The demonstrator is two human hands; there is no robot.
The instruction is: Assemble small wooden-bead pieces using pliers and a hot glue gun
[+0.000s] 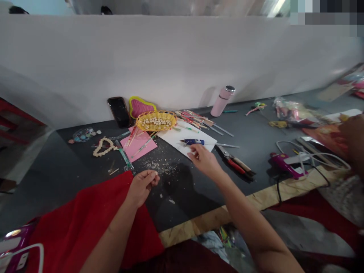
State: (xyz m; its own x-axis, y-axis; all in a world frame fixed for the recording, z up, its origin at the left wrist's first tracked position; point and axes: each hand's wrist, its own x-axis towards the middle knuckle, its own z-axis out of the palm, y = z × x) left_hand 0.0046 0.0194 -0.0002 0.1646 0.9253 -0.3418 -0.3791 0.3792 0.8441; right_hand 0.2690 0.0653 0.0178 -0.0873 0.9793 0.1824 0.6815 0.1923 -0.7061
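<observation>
My left hand (pixel 144 184) is closed in a pinch above the dark table, beside the red cloth (pixel 93 204); what it pinches is too small to name. My right hand (pixel 201 159) has its fingers curled near a blue-handled tool (pixel 193 141) on the white sheet (pixel 182 142); whether it touches the tool is unclear. Pale crumbs (pixel 163 167) lie scattered between the hands. Behind them stands a yellow basket (pixel 156 127) holding small whitish pieces. A beaded, heart-like shape (pixel 104 147) lies left of the pink paper (pixel 139 146).
Red-handled pliers (pixel 236 165) lie right of my right hand. A pink bottle (pixel 222 101) and a phone (pixel 120 112) stand by the white partition (pixel 170 57). A purple glue gun (pixel 290 165) with cables lies at right, near another person's arm (pixel 354 140).
</observation>
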